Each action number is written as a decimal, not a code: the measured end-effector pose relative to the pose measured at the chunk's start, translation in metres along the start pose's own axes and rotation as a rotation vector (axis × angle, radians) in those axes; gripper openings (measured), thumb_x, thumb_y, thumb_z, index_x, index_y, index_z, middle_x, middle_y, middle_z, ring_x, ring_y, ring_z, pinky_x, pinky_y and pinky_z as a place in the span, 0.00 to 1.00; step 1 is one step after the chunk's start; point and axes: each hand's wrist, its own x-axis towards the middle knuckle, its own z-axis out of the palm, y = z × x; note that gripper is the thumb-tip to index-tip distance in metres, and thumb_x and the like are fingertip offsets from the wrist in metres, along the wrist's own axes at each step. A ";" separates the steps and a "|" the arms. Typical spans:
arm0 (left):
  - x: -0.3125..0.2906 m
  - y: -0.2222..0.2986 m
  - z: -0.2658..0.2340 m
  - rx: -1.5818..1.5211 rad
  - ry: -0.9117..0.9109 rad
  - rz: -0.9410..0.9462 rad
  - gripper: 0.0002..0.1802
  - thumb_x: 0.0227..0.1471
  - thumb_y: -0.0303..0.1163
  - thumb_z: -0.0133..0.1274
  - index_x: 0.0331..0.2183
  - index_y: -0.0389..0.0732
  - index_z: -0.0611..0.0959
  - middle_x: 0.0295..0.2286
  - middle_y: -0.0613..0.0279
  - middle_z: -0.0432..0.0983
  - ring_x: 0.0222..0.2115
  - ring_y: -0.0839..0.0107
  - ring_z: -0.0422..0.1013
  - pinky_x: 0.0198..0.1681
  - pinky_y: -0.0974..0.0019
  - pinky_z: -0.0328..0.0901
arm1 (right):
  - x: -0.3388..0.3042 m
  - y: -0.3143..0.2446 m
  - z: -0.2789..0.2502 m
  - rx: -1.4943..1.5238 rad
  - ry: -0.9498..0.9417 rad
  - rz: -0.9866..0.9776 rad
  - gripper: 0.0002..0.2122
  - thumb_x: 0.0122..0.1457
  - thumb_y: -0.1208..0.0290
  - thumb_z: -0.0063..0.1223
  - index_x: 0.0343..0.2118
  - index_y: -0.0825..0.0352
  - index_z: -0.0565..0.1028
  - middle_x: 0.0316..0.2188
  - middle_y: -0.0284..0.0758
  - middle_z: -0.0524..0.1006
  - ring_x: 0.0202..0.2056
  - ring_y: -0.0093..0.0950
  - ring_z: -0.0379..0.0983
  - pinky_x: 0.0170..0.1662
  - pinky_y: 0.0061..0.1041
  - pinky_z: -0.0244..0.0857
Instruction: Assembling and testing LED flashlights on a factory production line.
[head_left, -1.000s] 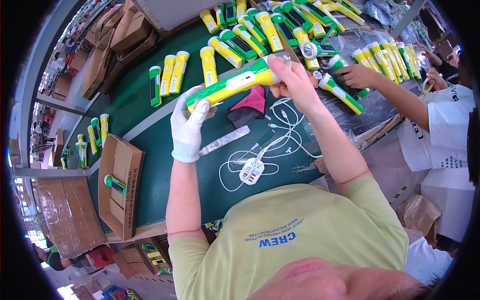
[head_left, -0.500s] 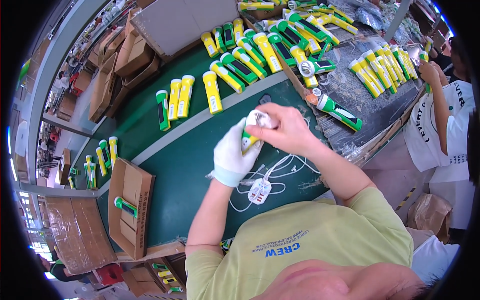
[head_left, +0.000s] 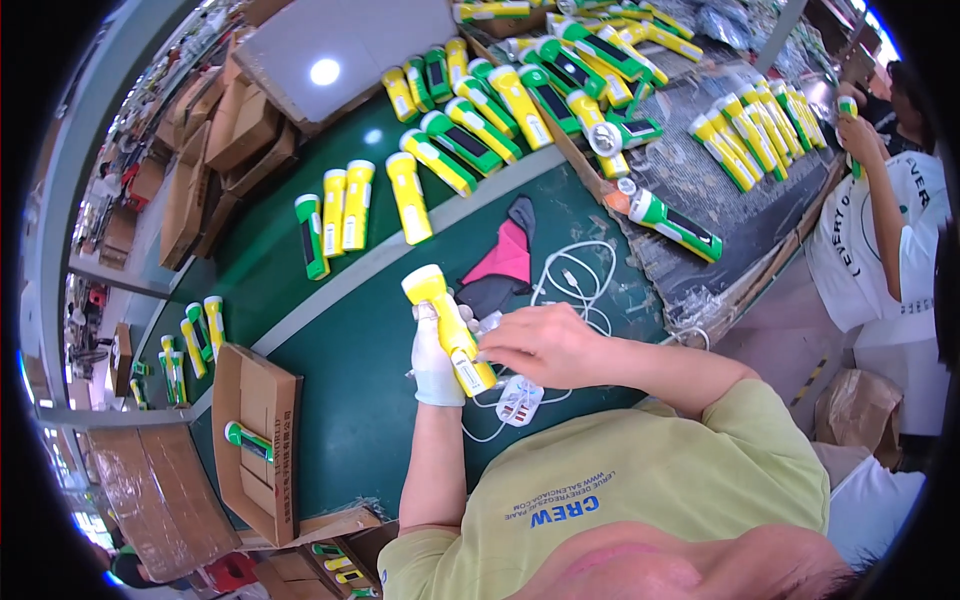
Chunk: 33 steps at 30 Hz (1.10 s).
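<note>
My left hand, in a white glove, is wrapped round a yellow flashlight. The flashlight slants with its white-rimmed head at the far end and its tail toward me. My bare right hand is at its right side, fingers bent together; whatever they pinch is hidden. A small whitish piece shows by these fingertips. Below the hands lies a white multi-port charger with white cables. A pink and dark cloth rests beyond them on the green table.
Yellow and green flashlights stand along the belt, with a heap farther back. One green flashlight lies right of my hands. An open carton is at left. A bright spot shines on a grey board. A co-worker's hand holds a flashlight.
The flashlight has turned, its head now pointing away from me. My right hand has left the head and come nearer, to the flashlight's side. A bright spot has appeared on the grey board.
</note>
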 end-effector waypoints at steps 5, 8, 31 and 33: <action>-0.009 -0.006 0.012 0.286 0.074 0.145 0.17 0.63 0.44 0.40 0.42 0.40 0.70 0.32 0.61 0.73 0.30 0.73 0.71 0.36 0.68 0.68 | -0.001 0.007 0.013 -0.546 -0.039 -0.302 0.12 0.41 0.70 0.54 0.33 0.62 0.75 0.24 0.26 0.68 0.25 0.22 0.68 0.20 0.22 0.62; 0.003 -0.010 0.018 0.335 -0.037 0.270 0.13 0.60 0.35 0.45 0.42 0.38 0.69 0.30 0.60 0.72 0.30 0.75 0.69 0.35 0.69 0.67 | 0.006 0.013 0.011 -0.541 -0.130 -0.295 0.13 0.39 0.72 0.54 0.33 0.63 0.74 0.23 0.27 0.67 0.24 0.22 0.68 0.20 0.21 0.63; -0.006 0.005 0.023 0.137 -0.148 0.180 0.20 0.62 0.44 0.40 0.49 0.41 0.67 0.32 0.58 0.71 0.26 0.72 0.69 0.29 0.67 0.68 | -0.054 -0.011 0.015 0.813 -0.323 0.428 0.07 0.56 0.76 0.58 0.37 0.65 0.80 0.32 0.31 0.81 0.30 0.15 0.74 0.29 0.15 0.64; 0.005 0.004 0.017 0.129 -0.185 0.187 0.19 0.61 0.42 0.43 0.47 0.39 0.68 0.32 0.58 0.71 0.26 0.72 0.70 0.29 0.66 0.68 | -0.049 -0.008 0.014 0.813 -0.290 0.392 0.07 0.56 0.76 0.58 0.37 0.66 0.80 0.31 0.32 0.81 0.31 0.16 0.75 0.31 0.16 0.65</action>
